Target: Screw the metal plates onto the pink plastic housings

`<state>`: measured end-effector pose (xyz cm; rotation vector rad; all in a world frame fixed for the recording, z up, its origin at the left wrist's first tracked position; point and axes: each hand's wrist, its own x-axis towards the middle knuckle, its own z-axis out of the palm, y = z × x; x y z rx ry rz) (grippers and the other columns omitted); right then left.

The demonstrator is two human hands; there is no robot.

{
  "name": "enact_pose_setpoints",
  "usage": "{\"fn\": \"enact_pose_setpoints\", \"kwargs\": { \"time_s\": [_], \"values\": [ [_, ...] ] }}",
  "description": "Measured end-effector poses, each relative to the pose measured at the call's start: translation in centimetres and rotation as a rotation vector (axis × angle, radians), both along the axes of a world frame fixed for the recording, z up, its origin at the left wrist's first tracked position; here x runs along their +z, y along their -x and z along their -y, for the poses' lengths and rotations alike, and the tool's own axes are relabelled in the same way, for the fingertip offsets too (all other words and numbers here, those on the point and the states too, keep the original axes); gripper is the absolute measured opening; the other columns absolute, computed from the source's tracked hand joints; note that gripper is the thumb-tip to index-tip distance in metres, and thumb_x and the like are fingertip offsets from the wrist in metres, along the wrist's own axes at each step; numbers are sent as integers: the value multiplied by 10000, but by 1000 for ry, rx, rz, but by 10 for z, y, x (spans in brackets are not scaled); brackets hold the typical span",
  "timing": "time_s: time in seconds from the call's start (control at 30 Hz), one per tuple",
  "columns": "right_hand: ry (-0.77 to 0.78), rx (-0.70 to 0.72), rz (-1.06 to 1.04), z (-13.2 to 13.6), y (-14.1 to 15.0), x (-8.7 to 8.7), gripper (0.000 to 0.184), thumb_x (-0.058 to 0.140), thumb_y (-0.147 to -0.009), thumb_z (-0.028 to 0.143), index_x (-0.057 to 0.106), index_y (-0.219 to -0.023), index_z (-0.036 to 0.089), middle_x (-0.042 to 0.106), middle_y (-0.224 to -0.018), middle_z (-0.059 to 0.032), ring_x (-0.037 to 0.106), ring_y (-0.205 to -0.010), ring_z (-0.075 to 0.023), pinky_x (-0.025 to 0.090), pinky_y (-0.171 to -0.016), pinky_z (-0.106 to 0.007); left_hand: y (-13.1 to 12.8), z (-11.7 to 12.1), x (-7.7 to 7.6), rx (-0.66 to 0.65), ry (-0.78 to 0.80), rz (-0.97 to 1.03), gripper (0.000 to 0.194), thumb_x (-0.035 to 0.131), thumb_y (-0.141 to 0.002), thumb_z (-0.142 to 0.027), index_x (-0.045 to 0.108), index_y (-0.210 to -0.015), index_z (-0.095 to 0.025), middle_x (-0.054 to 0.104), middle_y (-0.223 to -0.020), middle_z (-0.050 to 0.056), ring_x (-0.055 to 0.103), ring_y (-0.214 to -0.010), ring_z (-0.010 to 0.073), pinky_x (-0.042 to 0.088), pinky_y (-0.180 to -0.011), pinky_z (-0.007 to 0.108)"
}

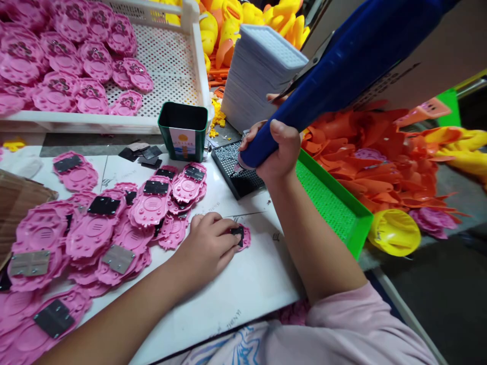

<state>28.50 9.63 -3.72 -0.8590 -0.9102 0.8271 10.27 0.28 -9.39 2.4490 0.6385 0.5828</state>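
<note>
My left hand (207, 246) lies on the white table (251, 284), fingers pressed down on a pink plastic piece with a dark plate (241, 236). My right hand (276, 149) is wrapped round a blue electric screwdriver (342, 66), whose tip points down at a black tray of small screws (236, 167). The screwdriver slants up to the right, out of the picture.
Several pink pieces with dark or grey plates (102, 228) are heaped at the left. A dark green cup (183, 129) stands behind them. A white crate (167, 66) holds more pink pieces. A green tray (335, 208), orange parts (373, 157), a stack of grey plates (258, 76) and a yellow part (393, 232) lie to the right.
</note>
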Motion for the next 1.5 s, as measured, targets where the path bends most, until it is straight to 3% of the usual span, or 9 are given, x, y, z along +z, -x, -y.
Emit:
{"fn": "enact_pose_setpoints", "kwargs": {
  "time_s": [0.3, 0.4, 0.5, 0.6, 0.83, 0.97, 1.23, 1.4, 1.5],
  "values": [
    [-40, -79, -65, 4, -3, 16, 195, 589, -604, 403, 513, -507, 253, 556, -461, 51, 534, -393, -135, 395, -379, -265, 0, 2, 1, 17, -5, 18, 147, 569, -913, -190, 714, -911, -213, 690, -1098, 54, 514, -951, 242, 339, -795, 412],
    [-95, -121, -18, 21, -11, 29, 160, 563, -598, 396, 508, -524, 265, 563, -452, 62, 536, -390, -136, 399, -379, -255, 0, 2, 1, 47, -13, 27, 151, 567, -915, -193, 716, -911, -216, 694, -1088, 51, 509, -942, 235, 340, -801, 414],
    [-99, -23, -19, 47, -22, 34, 121, 570, -609, 371, 612, -687, 288, 599, -486, 44, 564, -424, -154, 437, -400, -273, 0, 2, 1, 80, -12, 35, 163, 561, -923, -211, 720, -890, -220, 696, -1090, 45, 507, -946, 235, 342, -812, 421],
    [-48, 169, -4, 73, -31, 30, 345, 616, -633, 406, 662, -965, 322, 645, -560, 29, 595, -476, -190, 508, -458, -338, -1, 1, 1, 92, -1, 50, 183, 555, -927, -224, 725, -859, -220, 698, -1078, 43, 510, -934, 231, 351, -815, 424],
    [6, 438, 56, 96, -32, 16, 450, 678, -663, 442, 636, -1103, 354, 656, -634, 6, 626, -544, -208, 553, -548, -392, -2, 0, 2, 95, 3, 51, 158, 563, -919, -199, 716, -881, -205, 697, -1078, 41, 503, -941, 235, 354, -819, 419],
    [70, 486, 69, 97, -30, 13, 468, 686, -662, 442, 621, -1122, 388, 661, -679, -1, 642, -591, -229, 555, -586, -434, -3, 1, 3, 86, 2, 35, 144, 566, -915, -195, 706, -883, -206, 694, -1088, 40, 503, -946, 236, 351, -820, 419],
    [19, 547, 8, 94, -29, 5, 462, 688, -674, 410, 636, -1133, 379, 672, -699, -15, 644, -599, -238, 539, -561, -429, -3, 2, 3, 88, -13, 10, 115, 581, -907, -187, 693, -888, -199, 688, -1104, 37, 507, -958, 238, 338, -814, 410],
    [-94, 475, -31, 97, -22, -4, 500, 671, -706, 463, 616, -1178, 310, 663, -687, -22, 615, -557, -217, 509, -548, -394, -3, 2, 5, 80, 38, -16, 157, 547, -929, -191, 697, -881, -196, 683, -1114, 36, 500, -974, 233, 338, -835, 407],
    [-57, 480, 11, 103, -19, -3, 477, 672, -735, 435, 592, -1189, 308, 659, -745, -26, 629, -609, -230, 524, -596, -423, -4, 3, 6, 91, 60, -31, 181, 535, -935, -204, 705, -872, -202, 682, -1108, 32, 494, -967, 230, 333, -827, 402]
  ]
}}
